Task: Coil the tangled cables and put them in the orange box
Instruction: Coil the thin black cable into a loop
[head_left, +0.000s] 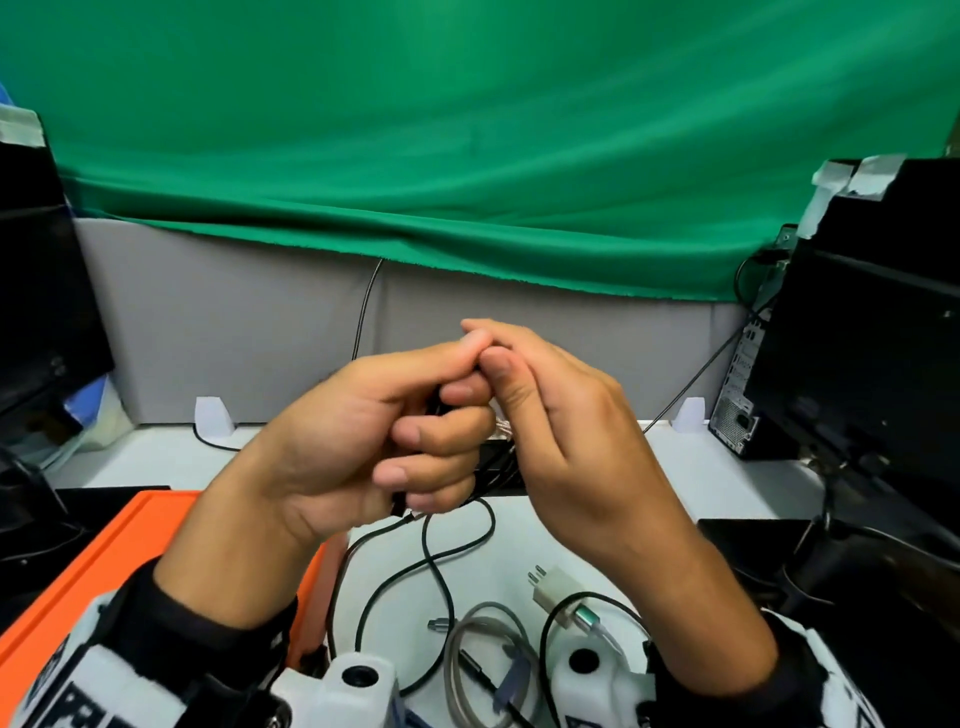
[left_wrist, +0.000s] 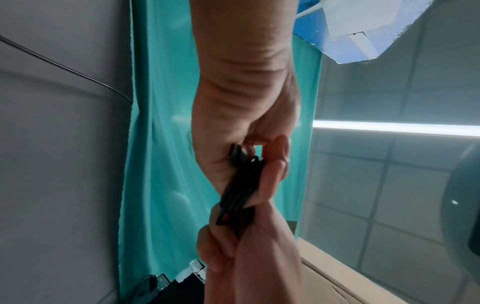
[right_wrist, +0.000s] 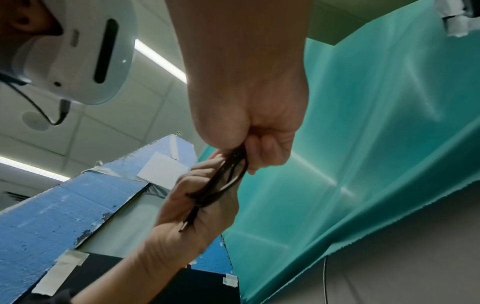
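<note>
My left hand (head_left: 358, 441) curled its fingers (head_left: 441, 426) round the black cable (right_wrist: 221, 185), bunched in loops above the bench (head_left: 519, 545); my right hand (head_left: 561, 431) pinched the bundle's top; the orange box (head_left: 104, 571) sat below left; more cables (head_left: 467, 649) lay loose beneath.

white table (head_left: 727, 467) | orange box (head_left: 130, 545) | loose cables (head_left: 441, 587) | white charger (head_left: 553, 590)

Left hand (left_wrist: 246, 246) at bottom grips a bunch of black cable (left_wrist: 239, 191), fingers curled round it. Right hand (left_wrist: 246, 123) comes from above, fingertips pinching the top of the bunch. Teal cloth (left_wrist: 161, 144) hangs behind both hands; grey panel left of the cloth.
</note>
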